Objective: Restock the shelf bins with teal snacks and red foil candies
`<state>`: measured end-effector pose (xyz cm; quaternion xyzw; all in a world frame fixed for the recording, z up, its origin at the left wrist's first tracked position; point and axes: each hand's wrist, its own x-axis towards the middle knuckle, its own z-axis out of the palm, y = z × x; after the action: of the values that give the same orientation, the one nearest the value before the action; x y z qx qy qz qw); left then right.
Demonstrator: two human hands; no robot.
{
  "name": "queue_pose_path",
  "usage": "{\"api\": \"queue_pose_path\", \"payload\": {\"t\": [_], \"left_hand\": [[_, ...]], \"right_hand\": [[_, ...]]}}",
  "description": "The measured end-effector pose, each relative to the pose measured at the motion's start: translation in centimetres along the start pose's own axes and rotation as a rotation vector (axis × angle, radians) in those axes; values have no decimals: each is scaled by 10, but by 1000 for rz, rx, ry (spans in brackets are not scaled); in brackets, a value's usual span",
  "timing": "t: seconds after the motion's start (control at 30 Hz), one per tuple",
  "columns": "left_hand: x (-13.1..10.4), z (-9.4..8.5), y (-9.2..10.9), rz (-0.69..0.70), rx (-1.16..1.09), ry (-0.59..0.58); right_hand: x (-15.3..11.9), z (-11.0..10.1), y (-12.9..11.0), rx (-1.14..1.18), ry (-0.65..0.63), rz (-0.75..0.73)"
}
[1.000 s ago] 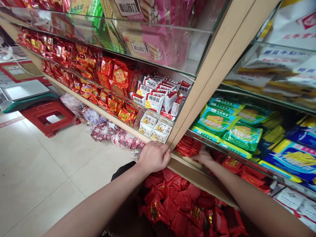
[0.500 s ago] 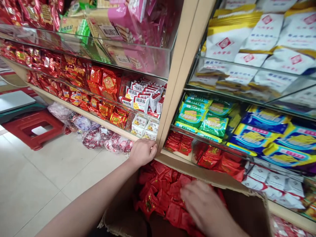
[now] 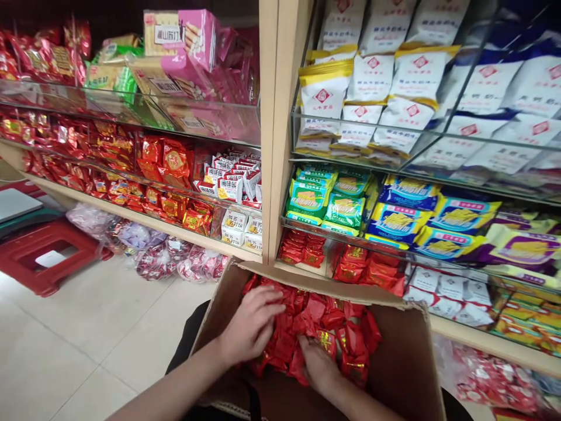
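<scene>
An open cardboard box [image 3: 403,374] sits low in front of me, half full of small red snack packets [image 3: 346,327]. Both my hands are down inside it. My left hand [image 3: 252,324] lies on the packets at the left, fingers spread and curling over them. My right hand [image 3: 318,362] digs into the pile nearer me, fingers closing round red packets. Just behind the box, the bottom shelf bin [image 3: 333,260] holds more of the same red packets behind a glass front.
Wooden shelving with glass-fronted bins [image 3: 272,134] rises ahead, stocked with red, green, blue and white snack bags. Clear bags of sweets [image 3: 175,263] lie on the tiled floor under the left shelf. A red plastic stool [image 3: 39,257] stands at far left.
My left hand has let go of the shelf edge and dropped into the box. My right hand came out of the shelf bin and now digs in the packets. The view has swung right.
</scene>
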<state>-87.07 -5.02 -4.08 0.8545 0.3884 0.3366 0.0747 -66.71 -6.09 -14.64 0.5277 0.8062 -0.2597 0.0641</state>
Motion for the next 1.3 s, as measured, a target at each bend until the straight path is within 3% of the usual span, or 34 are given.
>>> {"api": "queue_pose_path", "payload": {"t": [0.17,0.3,0.5,0.77,0.87,1.0,1.07,1.2,1.3], "left_hand": [[-18,18,12,-108,-137,-149],[-18,21,13,-231,-168,-150],[-21,28,14,-293,-231,-191],[-18,34,14,-501,-410,-191],[-15,35,19,-625,-626,-226],[-1,38,33,-714,-907,-254],[7,38,39,-750,-928,-202],[17,39,49,-746,-846,-120],[20,40,54,-711,-789,-61]], "right_hand": [[-2,5,-4,-54,27,-17],[-3,5,-8,-63,20,1],[0,-11,-10,-63,-3,43],[-17,-35,-6,48,1,-52],[-27,-58,-9,271,118,-62],[-40,-80,-24,970,257,-139],[-44,-81,-32,1154,331,-99],[-46,-78,-40,1159,581,117],[-47,-80,-43,1069,707,150]]}}
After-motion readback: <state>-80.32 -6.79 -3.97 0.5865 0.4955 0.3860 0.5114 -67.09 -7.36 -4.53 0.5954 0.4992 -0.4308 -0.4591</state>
